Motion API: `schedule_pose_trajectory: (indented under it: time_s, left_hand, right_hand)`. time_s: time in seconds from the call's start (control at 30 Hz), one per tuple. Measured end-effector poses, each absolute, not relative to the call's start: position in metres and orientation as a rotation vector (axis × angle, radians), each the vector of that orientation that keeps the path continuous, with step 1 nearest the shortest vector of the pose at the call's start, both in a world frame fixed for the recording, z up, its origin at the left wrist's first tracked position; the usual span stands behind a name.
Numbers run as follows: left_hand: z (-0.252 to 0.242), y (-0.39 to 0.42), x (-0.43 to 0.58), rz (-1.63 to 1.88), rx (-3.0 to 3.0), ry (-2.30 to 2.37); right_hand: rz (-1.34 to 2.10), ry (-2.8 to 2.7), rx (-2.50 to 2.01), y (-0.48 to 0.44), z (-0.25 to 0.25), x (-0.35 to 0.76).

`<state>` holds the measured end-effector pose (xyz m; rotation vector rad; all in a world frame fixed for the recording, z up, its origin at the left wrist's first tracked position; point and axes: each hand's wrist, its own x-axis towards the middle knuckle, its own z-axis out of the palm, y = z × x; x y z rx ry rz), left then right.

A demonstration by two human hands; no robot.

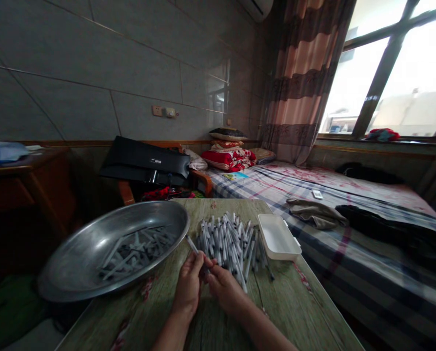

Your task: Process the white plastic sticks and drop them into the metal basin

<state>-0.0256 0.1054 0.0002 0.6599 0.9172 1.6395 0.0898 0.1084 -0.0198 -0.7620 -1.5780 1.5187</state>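
Note:
My left hand (189, 279) is closed round a slim translucent pen (192, 244), whose upper end points up and to the left. Against it, my right hand (227, 288) pinches at the pen's lower end, which the fingers mostly hide. Just beyond both hands lies a heap of similar pens (223, 239), whitish with dark ends. To the left, a wide metal basin (93, 234) holds many loose translucent pen parts (137, 251). An open white plastic box (278, 236) sits right of the heap, with nothing visible inside.
Everything stands on a wood-patterned table (276, 302). Along its right side runs a bed with a checked sheet (262, 187), bearing clothes (315, 213) and a phone-like white object (317, 194). Behind the basin, a black case (145, 163) rests on a wooden chair (203, 183).

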Motion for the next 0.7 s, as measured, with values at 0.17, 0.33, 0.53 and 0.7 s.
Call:
schedule_pose_trajectory:
  time_s: [0.17,0.33,0.53,0.7]
  left_hand:
    - [0.000,0.103,-0.020,1.579,0.791,0.964]
    - [0.001,0.100,-0.012,1.513,0.776,0.954]
    - [-0.006,0.101,-0.010,1.548,0.729,0.967]
    - [-0.010,0.102,-0.010,1.587,0.703,0.969]
  right_hand:
    - [1.695,-1.467,-0.664,0.109,-0.024,0.092]
    - [1.828,-1.084,-0.723,0.108,-0.024,0.087]
    - [1.933,-0.944,-0.865,0.099,-0.006,0.087]
    - [1.837,-1.047,-0.863,0.097,-0.003,0.084]
